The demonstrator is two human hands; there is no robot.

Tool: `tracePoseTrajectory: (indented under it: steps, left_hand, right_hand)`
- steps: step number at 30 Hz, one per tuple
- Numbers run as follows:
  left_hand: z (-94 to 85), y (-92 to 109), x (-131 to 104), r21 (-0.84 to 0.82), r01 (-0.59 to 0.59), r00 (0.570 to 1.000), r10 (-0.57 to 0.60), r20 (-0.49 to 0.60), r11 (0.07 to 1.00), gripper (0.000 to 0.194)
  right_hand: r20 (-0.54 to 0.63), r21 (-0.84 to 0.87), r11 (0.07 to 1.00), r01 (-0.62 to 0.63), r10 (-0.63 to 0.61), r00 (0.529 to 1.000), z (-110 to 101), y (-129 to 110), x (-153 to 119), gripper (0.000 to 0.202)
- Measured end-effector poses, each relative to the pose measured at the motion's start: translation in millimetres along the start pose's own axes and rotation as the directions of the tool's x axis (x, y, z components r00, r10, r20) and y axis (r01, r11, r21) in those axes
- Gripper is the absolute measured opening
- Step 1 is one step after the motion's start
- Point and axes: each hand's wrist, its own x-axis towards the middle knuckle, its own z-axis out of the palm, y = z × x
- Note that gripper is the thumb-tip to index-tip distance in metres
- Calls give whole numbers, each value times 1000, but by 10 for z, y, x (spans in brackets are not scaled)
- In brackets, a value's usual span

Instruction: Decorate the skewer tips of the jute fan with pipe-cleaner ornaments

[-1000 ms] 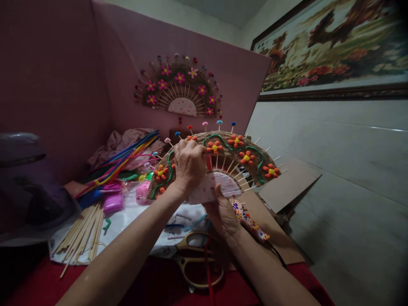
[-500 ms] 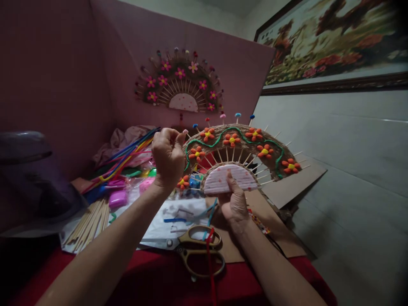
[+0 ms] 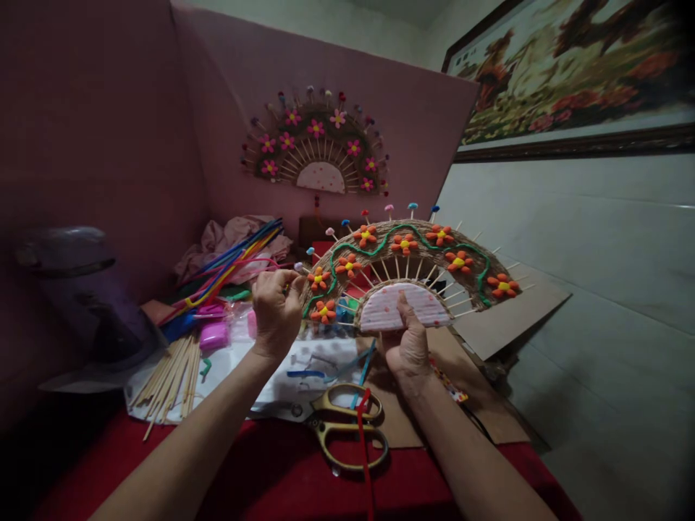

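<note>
A handmade fan [image 3: 398, 230] of twine and thin sticks carries orange clay flowers, a wavy green cord and small coloured balls on several stick ends. My right hand [image 3: 407, 347] grips its pale half-round base [image 3: 380, 307], thumb on the front and fingers behind. At the fan's left edge, my left hand [image 3: 276, 311] is closed in a pinch, close beside a pale ball [image 3: 298, 267] on a stick end. Whatever lies between those fingertips is hidden. On the right side, the stick ends are bare.
Gold-handled scissors [image 3: 347, 430] with a red ribbon lie on the red cloth [image 3: 260, 470]. Loose sticks [image 3: 174, 373], pipe cleaners [image 3: 239, 257] and a magenta clay pack [image 3: 214, 335] are to the left. A similar fan [image 3: 316, 145] hangs on the pink board behind. Cardboard [image 3: 478, 405] lies at right.
My left hand has moved down along the fan's left edge, uncovering pale and blue balls on the sticks there. My right hand keeps its hold, and the scene has shifted slightly rightward.
</note>
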Motion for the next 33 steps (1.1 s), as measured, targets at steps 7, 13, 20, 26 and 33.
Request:
tracePoseTrajectory:
  steps: [7,13,20,26,33]
  left_hand:
    - [-41,-21,0,93,-108,994,108,5,990,11]
    - [-56,26,37,126,-187,982,183,46,974,9]
    - [-107,21,78,240,-176,984,161,81,955,12]
    - [-115,-5,115,296,-206,977,182,108,933,15]
    - [-155,30,124,363,-223,972,179,153,904,16]
  right_hand:
    - [-28,-5,1000,-17,17,999,-47,67,42,39]
    - [-21,-53,998,-14,13,1000,-26,75,-15,36]
    - [-58,-65,996,-52,49,997,-13,90,-102,33]
    - [-27,-106,993,-58,55,998,17,114,-192,36]
    - [36,-170,986,0,7,999,3,130,-211,35]
